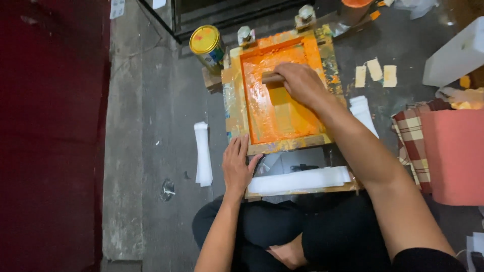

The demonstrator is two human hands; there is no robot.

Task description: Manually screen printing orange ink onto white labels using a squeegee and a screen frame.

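The big wooden frame (pixel 280 95), full of orange paint, sits in the middle. The right hand (pixel 301 83) grips a wooden scraper (pixel 272 78) inside it. At seven o'clock, the left hand (pixel 237 166) presses flat on the frame's corner. A yellow-lidded can (pixel 206 44) stands at eleven o'clock.

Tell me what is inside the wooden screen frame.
Inside the wooden screen frame, wet orange ink coats the mesh. The right hand grips a wooden squeegee there; its blade is hidden. The left hand steadies the frame's near edge. Whatever lies under the mesh is covered.
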